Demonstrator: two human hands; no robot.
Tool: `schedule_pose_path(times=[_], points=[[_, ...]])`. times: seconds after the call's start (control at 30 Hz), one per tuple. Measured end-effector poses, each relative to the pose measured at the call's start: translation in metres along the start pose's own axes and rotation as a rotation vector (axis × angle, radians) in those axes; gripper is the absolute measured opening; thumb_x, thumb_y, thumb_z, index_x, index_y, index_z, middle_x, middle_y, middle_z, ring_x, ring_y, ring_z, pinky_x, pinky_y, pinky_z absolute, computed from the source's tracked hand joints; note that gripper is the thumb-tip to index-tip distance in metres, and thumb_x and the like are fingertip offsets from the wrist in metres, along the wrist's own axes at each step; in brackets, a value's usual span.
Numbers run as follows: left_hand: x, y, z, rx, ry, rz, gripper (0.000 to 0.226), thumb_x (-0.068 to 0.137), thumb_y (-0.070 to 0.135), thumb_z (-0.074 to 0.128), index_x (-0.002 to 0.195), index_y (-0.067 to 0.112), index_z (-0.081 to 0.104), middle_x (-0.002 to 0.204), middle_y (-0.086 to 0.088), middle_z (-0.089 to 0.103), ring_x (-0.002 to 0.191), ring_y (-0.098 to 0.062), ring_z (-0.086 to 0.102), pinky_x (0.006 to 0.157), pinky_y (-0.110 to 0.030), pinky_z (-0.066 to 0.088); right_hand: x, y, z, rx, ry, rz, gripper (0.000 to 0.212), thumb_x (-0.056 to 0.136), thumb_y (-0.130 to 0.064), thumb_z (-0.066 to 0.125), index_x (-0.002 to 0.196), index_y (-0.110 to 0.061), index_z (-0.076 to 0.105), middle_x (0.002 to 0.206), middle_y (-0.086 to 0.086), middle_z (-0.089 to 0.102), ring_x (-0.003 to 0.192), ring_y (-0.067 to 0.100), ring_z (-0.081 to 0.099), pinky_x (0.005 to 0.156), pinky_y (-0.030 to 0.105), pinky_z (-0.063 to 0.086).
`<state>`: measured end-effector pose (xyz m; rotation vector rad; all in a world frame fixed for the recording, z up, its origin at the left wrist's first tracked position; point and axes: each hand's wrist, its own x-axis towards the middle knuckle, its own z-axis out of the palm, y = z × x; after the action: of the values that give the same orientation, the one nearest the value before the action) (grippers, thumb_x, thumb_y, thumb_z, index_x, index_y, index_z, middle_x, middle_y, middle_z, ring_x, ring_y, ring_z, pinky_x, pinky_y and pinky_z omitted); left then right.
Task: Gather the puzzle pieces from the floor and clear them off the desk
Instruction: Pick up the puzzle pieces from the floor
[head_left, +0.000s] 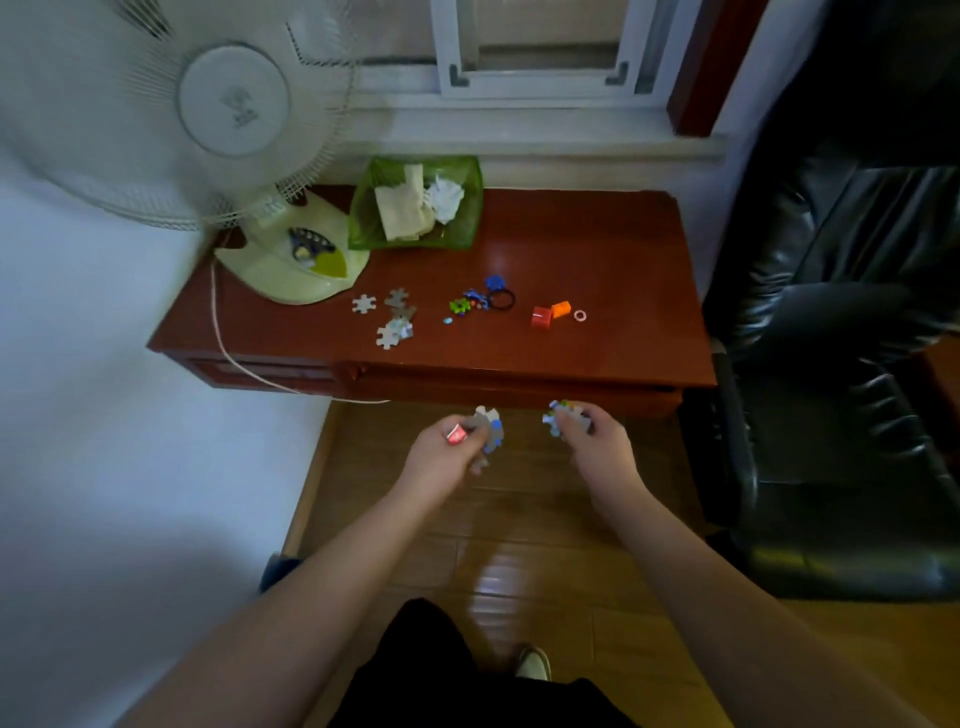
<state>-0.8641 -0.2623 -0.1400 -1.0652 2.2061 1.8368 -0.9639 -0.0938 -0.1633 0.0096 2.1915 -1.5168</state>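
Note:
Several grey puzzle pieces (390, 318) lie in a small cluster on the red-brown desk (613, 270), just right of the fan's base. My left hand (441, 457) hangs over the wooden floor in front of the desk edge, closed on a bunch of puzzle pieces (488, 423) and a small red item. My right hand (597, 449) is level with it, a little to the right, gripping another bunch of puzzle pieces (563, 415). The two hands are apart and below the desk's front edge.
A white table fan (234, 104) stands on the desk's left end, its cord (228, 353) hanging over the front. A green basket (415, 205) with paper sits at the back. Small toys (480, 300), a red block (542, 317) and an orange block lie mid-desk. A black chair (841, 338) stands right.

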Motion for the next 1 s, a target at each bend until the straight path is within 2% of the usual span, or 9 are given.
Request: schedule_pose_path(times=[0.07, 0.2, 0.3, 0.43, 0.53, 0.63, 0.73, 0.9, 1.0], points=[[0.009, 0.005, -0.009, -0.025, 0.010, -0.014, 0.014, 0.091, 0.030, 0.062, 0.102, 0.023, 0.068, 0.076, -0.002, 0.071, 0.061, -0.009, 0.063, 0.048, -0.020, 0.040, 0.012, -0.005, 0.010, 0.013, -0.011, 0.019, 0.025, 0.092, -0.045, 0.059, 0.106, -0.025, 0.065, 0.083, -0.003, 0.067, 0.065, 0.010, 0.057, 0.057, 0.028, 0.044], [0.047, 0.005, -0.031, -0.025, -0.007, -0.057, 0.015, 0.091, 0.032, 0.062, 0.103, 0.025, 0.068, 0.079, 0.000, 0.070, 0.063, -0.009, 0.063, 0.049, -0.019, 0.041, 0.048, -0.007, 0.034, 0.012, -0.036, 0.061, 0.037, 0.090, -0.043, 0.061, 0.121, -0.023, 0.061, 0.101, 0.000, 0.069, 0.085, 0.015, 0.065, 0.071, 0.032, 0.054], [0.080, 0.004, -0.049, -0.029, -0.020, -0.108, 0.013, 0.091, 0.030, 0.062, 0.102, 0.025, 0.068, 0.075, 0.001, 0.069, 0.055, -0.005, 0.060, 0.047, -0.020, 0.041, 0.076, -0.013, 0.056, 0.006, 0.007, 0.107, 0.038, 0.089, -0.038, 0.065, 0.124, -0.024, 0.057, 0.108, -0.003, 0.066, 0.095, 0.017, 0.065, 0.082, 0.037, 0.056], [0.114, -0.002, -0.065, -0.173, -0.091, -0.174, 0.015, 0.094, 0.026, 0.059, 0.106, 0.019, 0.066, 0.069, -0.001, 0.067, 0.054, -0.008, 0.058, 0.047, -0.023, 0.039, 0.114, -0.030, 0.080, -0.108, 0.043, 0.090, 0.030, 0.089, -0.037, 0.065, 0.114, -0.020, 0.061, 0.098, -0.003, 0.067, 0.081, 0.010, 0.062, 0.061, 0.025, 0.048], [0.136, -0.007, -0.072, -0.188, -0.134, -0.255, 0.014, 0.096, 0.024, 0.057, 0.106, 0.018, 0.064, 0.074, -0.004, 0.067, 0.055, -0.008, 0.056, 0.046, -0.020, 0.038, 0.142, -0.039, 0.092, -0.182, 0.054, 0.096, 0.030, 0.089, -0.038, 0.064, 0.111, -0.018, 0.063, 0.088, -0.003, 0.066, 0.071, 0.011, 0.059, 0.054, 0.027, 0.043], [0.161, -0.008, -0.077, -0.164, -0.161, -0.319, 0.014, 0.096, 0.024, 0.057, 0.108, 0.019, 0.063, 0.081, -0.005, 0.069, 0.061, -0.010, 0.058, 0.049, -0.021, 0.038, 0.168, -0.046, 0.101, -0.217, 0.068, 0.101, 0.030, 0.088, -0.041, 0.065, 0.110, -0.020, 0.065, 0.087, -0.001, 0.068, 0.069, 0.013, 0.059, 0.052, 0.025, 0.038], [0.178, -0.006, -0.080, -0.155, -0.180, -0.310, 0.016, 0.096, 0.024, 0.057, 0.110, 0.019, 0.062, 0.088, -0.008, 0.070, 0.065, -0.012, 0.058, 0.050, -0.022, 0.039, 0.183, -0.051, 0.108, -0.272, 0.056, 0.073, 0.027, 0.089, -0.039, 0.064, 0.108, -0.019, 0.066, 0.089, -0.002, 0.067, 0.072, 0.012, 0.059, 0.052, 0.024, 0.037], [0.202, 0.006, -0.072, -0.163, -0.160, -0.289, 0.015, 0.098, 0.023, 0.054, 0.110, 0.019, 0.062, 0.078, -0.005, 0.067, 0.059, -0.012, 0.056, 0.048, -0.021, 0.039, 0.213, -0.052, 0.111, -0.342, 0.019, 0.068, 0.026, 0.088, -0.034, 0.066, 0.111, -0.020, 0.068, 0.093, 0.003, 0.069, 0.068, 0.013, 0.058, 0.050, 0.022, 0.037], [0.214, 0.013, -0.067, -0.153, -0.131, -0.270, 0.015, 0.098, 0.024, 0.054, 0.110, 0.019, 0.063, 0.074, -0.004, 0.067, 0.056, -0.010, 0.056, 0.048, -0.022, 0.039, 0.233, -0.050, 0.107, -0.470, -0.027, 0.011, 0.029, 0.089, -0.035, 0.066, 0.112, -0.019, 0.068, 0.105, 0.006, 0.062, 0.087, 0.021, 0.059, 0.064, 0.029, 0.045]])
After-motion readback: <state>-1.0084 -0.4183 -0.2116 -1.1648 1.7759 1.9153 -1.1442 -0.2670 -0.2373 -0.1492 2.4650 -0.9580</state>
